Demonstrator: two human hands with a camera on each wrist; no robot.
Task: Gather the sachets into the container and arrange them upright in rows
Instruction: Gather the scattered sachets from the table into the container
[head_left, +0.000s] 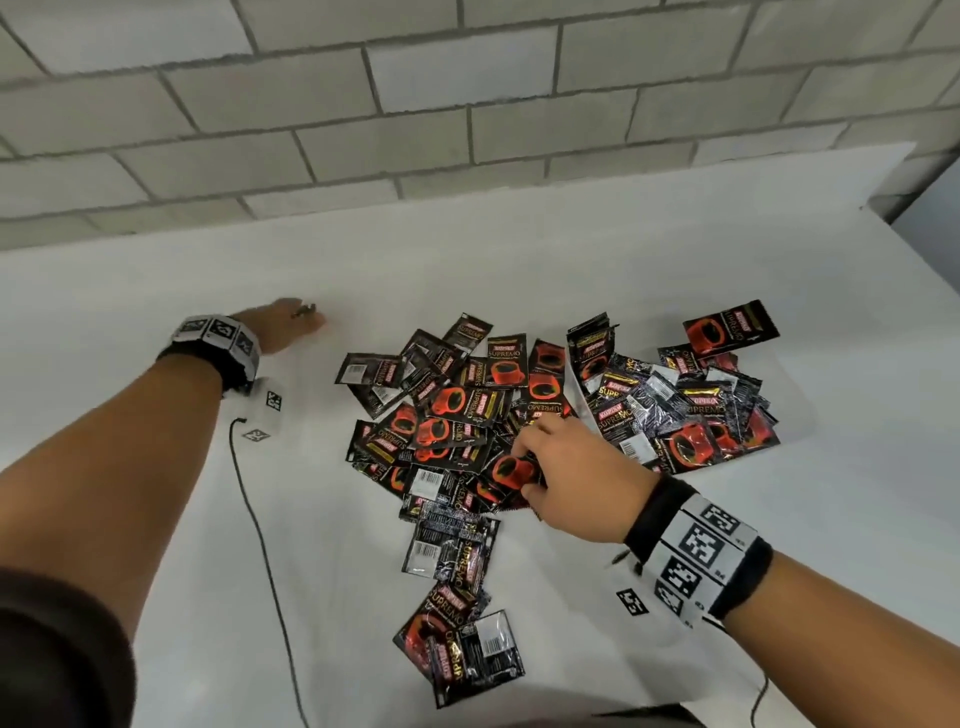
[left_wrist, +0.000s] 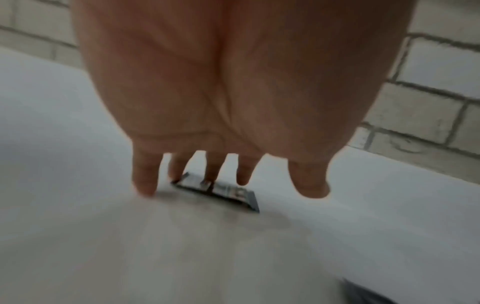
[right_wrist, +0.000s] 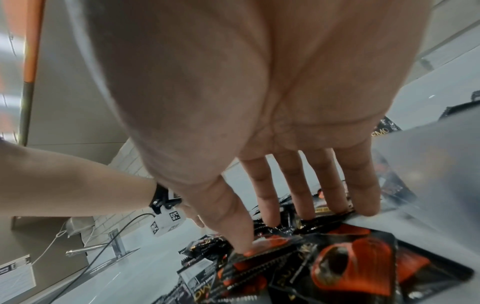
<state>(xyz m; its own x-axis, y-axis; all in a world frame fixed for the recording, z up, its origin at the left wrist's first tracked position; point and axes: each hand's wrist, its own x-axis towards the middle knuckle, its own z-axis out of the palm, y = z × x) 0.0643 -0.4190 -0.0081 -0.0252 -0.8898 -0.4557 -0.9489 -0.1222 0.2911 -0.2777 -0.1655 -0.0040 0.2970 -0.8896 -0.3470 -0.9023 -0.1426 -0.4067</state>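
Note:
A heap of black and red coffee sachets (head_left: 457, 415) lies mid-table, with a few stragglers (head_left: 462, 649) nearer me. To its right a clear shallow container (head_left: 792, 400) holds more sachets lying jumbled; its cloudy wall (right_wrist: 436, 164) shows beside my fingers. My right hand (head_left: 530, 467) is on the heap's near right side, with thumb and spread straight fingers (right_wrist: 306, 201) pressing on sachets (right_wrist: 350, 265). My left hand (head_left: 293, 322) reaches far left, its straight fingertips (left_wrist: 145, 185) touching a lone flat sachet (left_wrist: 221, 191) on the white table (head_left: 571, 249).
A black cable (head_left: 260, 519) runs down the table's left side past two small marker tags (head_left: 274, 400). A grey block wall (head_left: 467, 104) closes the back. The table ends at a corner on the far right (head_left: 883, 192).

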